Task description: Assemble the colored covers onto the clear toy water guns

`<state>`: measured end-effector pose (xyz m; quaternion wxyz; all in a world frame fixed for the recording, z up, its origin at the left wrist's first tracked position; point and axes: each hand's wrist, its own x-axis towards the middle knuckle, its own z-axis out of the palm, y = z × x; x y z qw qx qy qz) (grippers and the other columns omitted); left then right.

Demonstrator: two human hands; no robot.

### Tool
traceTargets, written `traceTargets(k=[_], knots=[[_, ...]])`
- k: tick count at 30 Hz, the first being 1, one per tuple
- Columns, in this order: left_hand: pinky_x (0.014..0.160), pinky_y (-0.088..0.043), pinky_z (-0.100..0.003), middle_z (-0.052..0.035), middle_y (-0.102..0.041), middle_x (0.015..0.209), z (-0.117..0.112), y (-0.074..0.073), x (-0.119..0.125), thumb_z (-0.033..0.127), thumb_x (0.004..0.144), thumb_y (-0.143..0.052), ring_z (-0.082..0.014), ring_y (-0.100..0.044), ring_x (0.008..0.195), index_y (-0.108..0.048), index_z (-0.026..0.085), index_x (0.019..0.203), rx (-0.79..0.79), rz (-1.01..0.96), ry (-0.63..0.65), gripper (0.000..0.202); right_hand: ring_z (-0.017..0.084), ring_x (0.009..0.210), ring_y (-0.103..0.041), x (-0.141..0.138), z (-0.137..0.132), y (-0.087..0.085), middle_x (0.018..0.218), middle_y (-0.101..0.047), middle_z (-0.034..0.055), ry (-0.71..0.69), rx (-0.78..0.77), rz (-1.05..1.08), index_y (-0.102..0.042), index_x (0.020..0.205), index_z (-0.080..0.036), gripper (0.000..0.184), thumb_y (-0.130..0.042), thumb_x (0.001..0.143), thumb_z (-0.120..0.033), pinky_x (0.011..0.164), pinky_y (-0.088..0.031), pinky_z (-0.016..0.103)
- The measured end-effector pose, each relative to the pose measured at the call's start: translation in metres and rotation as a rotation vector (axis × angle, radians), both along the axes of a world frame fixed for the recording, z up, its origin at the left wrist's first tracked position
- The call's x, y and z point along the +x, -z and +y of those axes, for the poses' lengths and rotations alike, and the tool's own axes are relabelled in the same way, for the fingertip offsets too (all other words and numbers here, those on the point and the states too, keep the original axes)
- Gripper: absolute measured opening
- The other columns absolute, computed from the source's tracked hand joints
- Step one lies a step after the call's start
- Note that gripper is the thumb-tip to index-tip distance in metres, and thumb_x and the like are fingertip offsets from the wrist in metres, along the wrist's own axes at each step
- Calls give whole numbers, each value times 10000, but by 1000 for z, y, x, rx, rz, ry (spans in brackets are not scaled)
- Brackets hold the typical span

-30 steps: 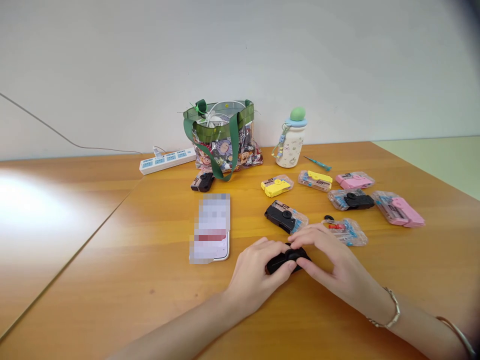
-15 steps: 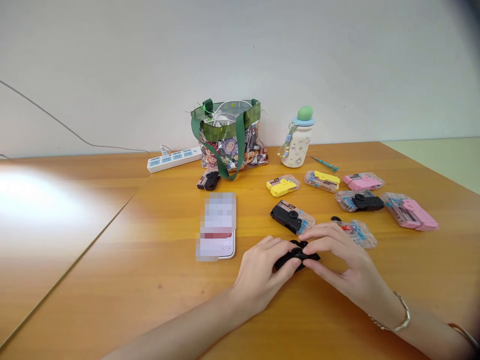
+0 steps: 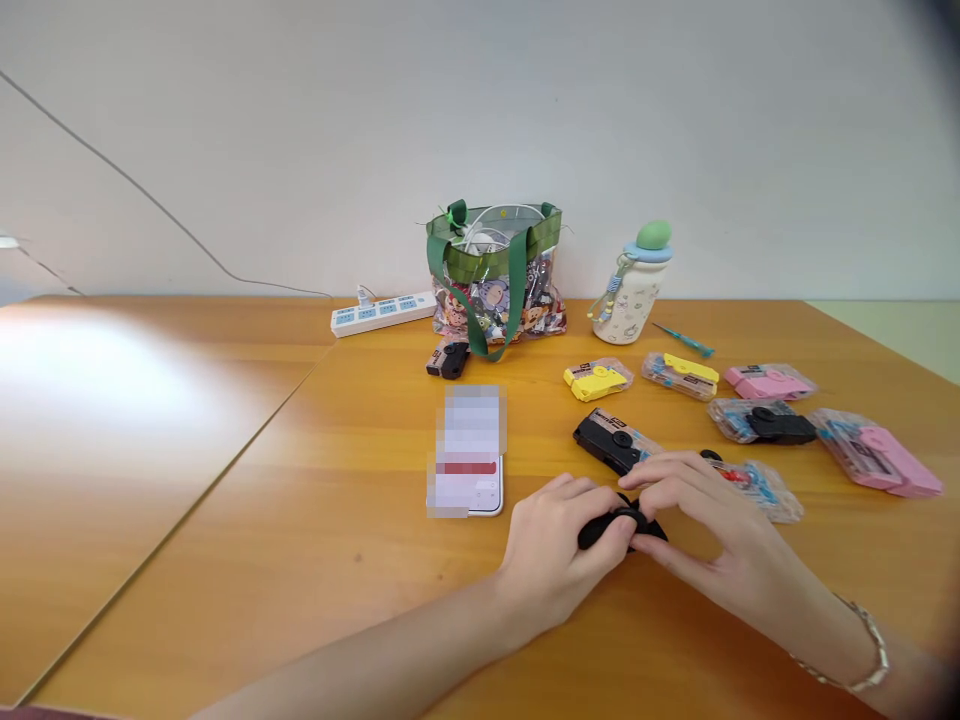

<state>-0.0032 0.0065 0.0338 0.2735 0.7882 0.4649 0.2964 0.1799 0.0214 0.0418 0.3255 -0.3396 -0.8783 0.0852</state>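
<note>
The left grip point(image 3: 553, 537) partly hides the black piece point(image 3: 636, 518).

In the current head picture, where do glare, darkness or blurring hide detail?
Head view throughout: glare whitens the table at left; blocky pixelation masks most of the phone; the black piece between left hand and right hand is too dark for fine detail; the upper right corner is dark and blurred.

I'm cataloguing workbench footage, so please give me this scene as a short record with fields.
Left hand: grips the black piece
Right hand: thumb and fingertips on the same piece
Beyond the hands: black-and-clear pack, partly hidden by right hand
Left of hands: phone, screen pixelated
Far right: two pink-and-clear packs
Back: power strip, bag, bottle, teal tool
Surface: wooden table
</note>
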Motion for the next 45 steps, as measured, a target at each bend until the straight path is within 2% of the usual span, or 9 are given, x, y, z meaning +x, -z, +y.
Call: traceTargets(k=[3, 7, 10, 13, 17, 23, 31, 38, 45], knots=[[633, -407, -240, 17, -614, 725, 0, 1, -1, 213, 877, -468, -149, -542, 708, -620, 212, 761, 14, -29, -16, 192, 232, 957, -584, 3, 6, -8, 960, -640, 45, -39, -62, -10, -536, 907, -259, 99, -591, 839, -305, 838, -476, 381], [583, -393, -231, 20, -594, 668, 0, 4, -1, 223, 871, -484, -139, -541, 659, -583, 196, 671, 32, -50, 6, 225, 217, 946, -597, -4, 25, -24, 954, -629, 42, -56, -247, 59, -544, 1008, -267, 171, -426, 924, -356, 804, -498, 337], [623, -424, -221, 15, -626, 685, -3, 5, 0, 231, 858, -512, -135, -565, 668, -611, 192, 687, 86, -75, 94, 201, 184, 916, -610, -25, 43, -27, 974, -642, 40, -169, -435, 98, -538, 1023, -252, 209, -368, 954, -353, 786, -507, 303], [674, -454, -202, 3, -684, 734, -7, 7, 0, 244, 820, -565, -131, -613, 699, -662, 177, 748, 146, -112, 248, 138, 151, 774, -614, -51, 55, -19, 927, -650, 38, -303, -540, -43, -521, 1125, -228, 255, -354, 965, -335, 691, -506, 279], [670, -474, -183, -5, -725, 767, -9, 12, 1, 302, 809, -577, -117, -646, 696, -690, 171, 777, 212, -108, 388, 176, 129, 608, -560, -74, 59, -4, 811, -664, 1, -404, -452, -177, -498, 1185, -234, 269, -366, 965, -312, 609, -467, 259], [679, -492, -194, 0, -746, 819, -5, 17, 3, 361, 820, -576, -99, -647, 673, -692, 160, 767, 309, -50, 511, 238, 181, 815, -618, -81, 58, 0, 1103, -671, 38, -410, -370, -288, -500, 1180, -254, 256, -429, 938, -298, 737, -453, 317], [653, -464, -194, 9, -736, 748, -4, 13, 3, 297, 810, -592, -89, -612, 621, -707, 151, 736, 383, -136, 483, 200, 202, 944, -633, -81, 58, 2, 1147, -666, 48, -425, -363, -266, -506, 1170, -243, 252, -425, 935, -283, 785, -444, 337], [646, -444, -206, -9, -714, 715, -5, 15, 3, 312, 879, -491, -94, -593, 611, -709, 136, 735, 402, -243, 464, 315, 202, 982, -628, -81, 58, 3, 1228, -629, 47, -447, -359, -252, -492, 1182, -230, 262, -431, 927, -245, 799, -448, 345], [607, -444, -199, -13, -704, 708, -6, 19, 3, 357, 897, -418, -98, -595, 610, -708, 143, 735, 374, -265, 413, 395, 137, 793, -628, -72, 59, -1, 1228, -623, 32, -386, -366, -137, -501, 1129, -225, 222, -430, 920, -202, 742, -469, 297]])
